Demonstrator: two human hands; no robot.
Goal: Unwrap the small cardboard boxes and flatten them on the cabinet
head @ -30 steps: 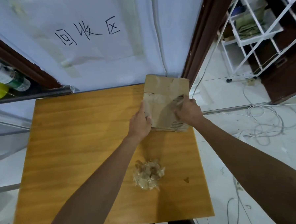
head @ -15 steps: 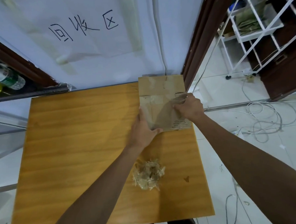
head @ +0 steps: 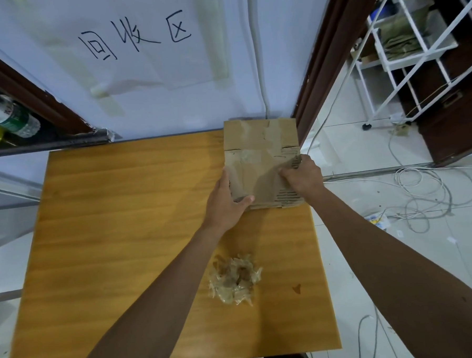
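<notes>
A flattened brown cardboard box (head: 258, 155) with torn patches lies at the far right corner of the wooden cabinet top (head: 128, 239). My left hand (head: 226, 204) holds the box's left near edge, thumb lying on top of the cardboard. My right hand (head: 301, 174) has curled fingers pressing down on the box's right edge, next to the exposed corrugation. A crumpled wad of clear tape (head: 234, 281) sits on the cabinet between my forearms.
A white wall with handwritten characters (head: 134, 36) rises behind the cabinet. A bottle (head: 7, 114) lies on a ledge at the left. To the right are a brown door frame (head: 329, 50), a white rack (head: 413, 43) and loose cables (head: 427, 196) on the tiled floor.
The box has been turned square to the cabinet's edge and laid flatter. My left thumb has slid further onto the cardboard; my right hand stays on the right edge.
</notes>
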